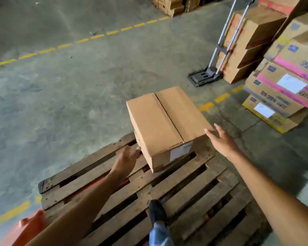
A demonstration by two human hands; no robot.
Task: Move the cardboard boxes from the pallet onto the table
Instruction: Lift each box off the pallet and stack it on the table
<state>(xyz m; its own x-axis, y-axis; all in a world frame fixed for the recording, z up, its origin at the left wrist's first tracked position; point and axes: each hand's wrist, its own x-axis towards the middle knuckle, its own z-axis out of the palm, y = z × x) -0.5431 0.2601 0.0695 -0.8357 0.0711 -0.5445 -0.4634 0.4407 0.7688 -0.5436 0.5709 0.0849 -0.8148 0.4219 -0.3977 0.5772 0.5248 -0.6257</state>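
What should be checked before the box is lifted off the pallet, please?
1. Box closed: flaps shut along the top seam. Ok.
2. Left hand placed: open, at the box's lower left side; contact unclear. Cannot tell.
3. Right hand placed: open, at the near right top corner, not gripping. Not ok.
4. Footing: one shoe stands on the slatted pallet, gaps between boards. Not ok.
5. Nothing stacked on the box. Ok.
6. Path to table: no table in view. Cannot tell.
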